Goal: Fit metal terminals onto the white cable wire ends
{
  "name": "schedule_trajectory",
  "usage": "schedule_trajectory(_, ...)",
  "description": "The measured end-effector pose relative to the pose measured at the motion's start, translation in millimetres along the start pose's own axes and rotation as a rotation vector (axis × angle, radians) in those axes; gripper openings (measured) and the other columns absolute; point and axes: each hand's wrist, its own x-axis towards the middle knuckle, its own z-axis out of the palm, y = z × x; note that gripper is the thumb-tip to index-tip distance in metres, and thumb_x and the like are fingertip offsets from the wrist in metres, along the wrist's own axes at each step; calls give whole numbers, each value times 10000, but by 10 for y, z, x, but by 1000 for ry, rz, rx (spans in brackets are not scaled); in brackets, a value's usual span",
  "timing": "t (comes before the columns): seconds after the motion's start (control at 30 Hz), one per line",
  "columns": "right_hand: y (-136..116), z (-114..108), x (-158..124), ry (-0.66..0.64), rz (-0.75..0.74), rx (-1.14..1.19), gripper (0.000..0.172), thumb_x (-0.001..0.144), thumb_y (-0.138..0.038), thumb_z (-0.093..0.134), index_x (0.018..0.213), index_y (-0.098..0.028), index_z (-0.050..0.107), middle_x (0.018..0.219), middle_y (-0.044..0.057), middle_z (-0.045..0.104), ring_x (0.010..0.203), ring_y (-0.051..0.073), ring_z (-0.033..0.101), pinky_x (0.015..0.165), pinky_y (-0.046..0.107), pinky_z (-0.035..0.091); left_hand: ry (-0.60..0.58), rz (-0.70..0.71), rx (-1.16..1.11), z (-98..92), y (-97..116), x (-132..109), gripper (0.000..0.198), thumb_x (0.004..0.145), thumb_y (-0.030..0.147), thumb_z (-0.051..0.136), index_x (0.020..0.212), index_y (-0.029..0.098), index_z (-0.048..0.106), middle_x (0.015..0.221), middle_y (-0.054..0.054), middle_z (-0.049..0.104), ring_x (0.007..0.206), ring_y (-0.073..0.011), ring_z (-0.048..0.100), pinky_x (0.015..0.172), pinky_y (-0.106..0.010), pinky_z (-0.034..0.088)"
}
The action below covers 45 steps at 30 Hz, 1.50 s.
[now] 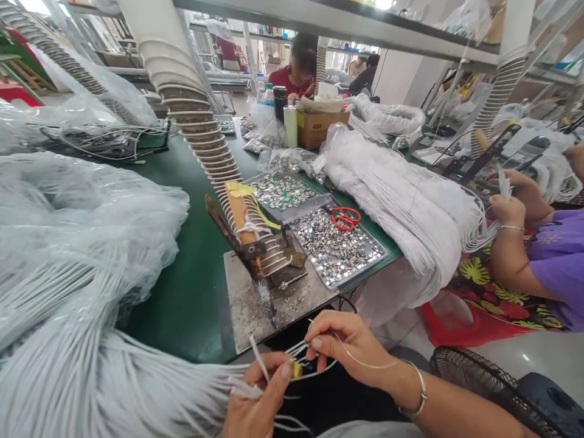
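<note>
My left hand is closed around several white cables at the bottom centre. A small yellow piece sits by its thumb and fingertip. To its right, my right hand pinches a thin wire, whose tail curves back over the wrist. Both hands are close together below the front edge of a scorched metal plate. Over that plate, a soldering iron is fixed with its tip pointing down. A large bundle of white cables spreads to the left.
Trays of small metal parts and green boards lie behind the plate, with red-handled scissors. A ribbed hose hangs above. Bagged cables lie right, near a co-worker's hands. A black fan stands lower right.
</note>
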Motion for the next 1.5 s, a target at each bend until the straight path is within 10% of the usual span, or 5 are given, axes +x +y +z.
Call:
schedule_trajectory(0.17, 186, 113, -113, 10, 9, -61, 213, 881, -361, 716, 889, -148, 700, 713, -10, 596, 540, 77, 579, 505, 181, 505, -94, 108, 27, -23, 115, -41, 218, 785, 446, 721, 732, 237, 759, 862, -50, 742, 910, -266, 686, 854, -309, 517)
schedule_trajectory(1.5, 126, 107, -82, 28, -167, -434, 146, 866, -277, 700, 850, -146, 763, 686, 9, 616, 622, 118, 535, 580, 219, 420, 101, 140, 64, 60, 74, -109, 253, 712, 439, 760, 609, 216, 701, 803, -82, 762, 778, -263, 711, 701, -335, 586)
